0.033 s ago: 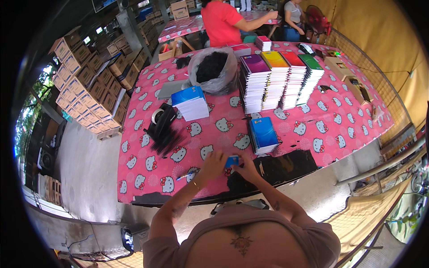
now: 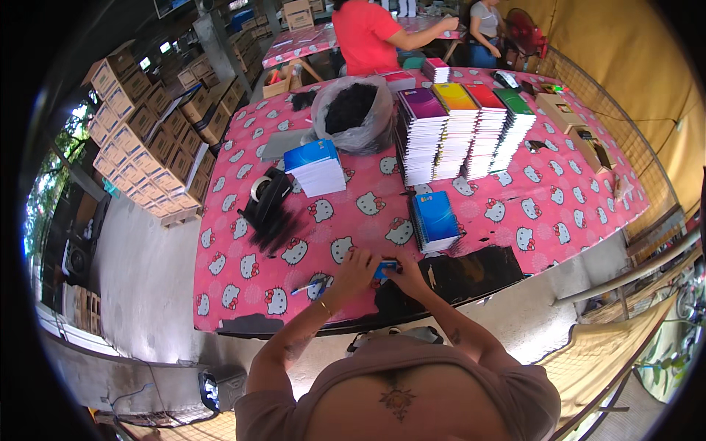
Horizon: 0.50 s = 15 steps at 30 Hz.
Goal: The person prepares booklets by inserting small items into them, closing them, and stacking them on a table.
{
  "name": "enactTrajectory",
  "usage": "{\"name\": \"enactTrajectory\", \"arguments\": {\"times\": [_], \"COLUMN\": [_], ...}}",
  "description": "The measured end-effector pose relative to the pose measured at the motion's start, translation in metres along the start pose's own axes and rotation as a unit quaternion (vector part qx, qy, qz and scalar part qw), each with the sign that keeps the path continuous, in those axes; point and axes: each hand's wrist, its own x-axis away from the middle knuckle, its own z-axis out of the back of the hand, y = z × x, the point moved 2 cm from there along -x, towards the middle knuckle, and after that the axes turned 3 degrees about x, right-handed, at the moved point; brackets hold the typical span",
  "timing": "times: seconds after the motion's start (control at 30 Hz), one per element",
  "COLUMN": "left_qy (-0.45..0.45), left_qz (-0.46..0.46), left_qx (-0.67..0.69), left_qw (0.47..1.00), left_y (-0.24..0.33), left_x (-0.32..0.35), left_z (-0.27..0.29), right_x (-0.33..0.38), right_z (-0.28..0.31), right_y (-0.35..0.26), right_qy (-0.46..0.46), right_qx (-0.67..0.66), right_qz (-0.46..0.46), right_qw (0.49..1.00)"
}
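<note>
My left hand (image 2: 356, 272) and my right hand (image 2: 407, 276) meet at the near edge of the table. Between them is a small blue-covered notebook (image 2: 384, 269), mostly hidden by my fingers. Both hands are closed on it, the left at its left side and the right at its right. A pen (image 2: 307, 287) lies left of my left wrist. Just beyond my right hand sits a short stack of blue spiral notebooks (image 2: 438, 219). Farther left stands a stack of blue-topped paper blocks (image 2: 316, 169), and loose black binding coils (image 2: 279, 234) lie nearer.
A black tape dispenser (image 2: 266, 195) stands at left. Behind are a clear bag (image 2: 379, 121) of black coils and tall stacks of purple, yellow, red and green notebooks (image 2: 465, 140). A person in red (image 2: 364, 37) works beyond the pink tablecloth (image 2: 368, 204). Cartons (image 2: 143, 147) are piled left.
The blue notebook between my hands is tipped flatter, and less of its cover shows. My hands stay at nearly the same place; the whole view has shifted slightly.
</note>
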Motion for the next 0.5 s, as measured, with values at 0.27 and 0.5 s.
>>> {"name": "enactTrajectory", "arguments": {"times": [0.27, 0.5], "left_qy": [0.189, 0.198], "left_qz": [0.205, 0.246], "left_qx": [0.379, 0.371], "left_qw": [0.882, 0.873], "left_y": [0.004, 0.015], "left_x": [0.044, 0.043], "left_z": [-0.013, -0.027], "right_x": [0.008, 0.002], "right_z": [-0.003, -0.011], "right_y": [-0.019, -0.01], "right_qy": [-0.019, -0.098], "right_qx": [-0.05, -0.108], "right_qz": [-0.046, -0.132], "right_qw": [0.997, 0.98]}}
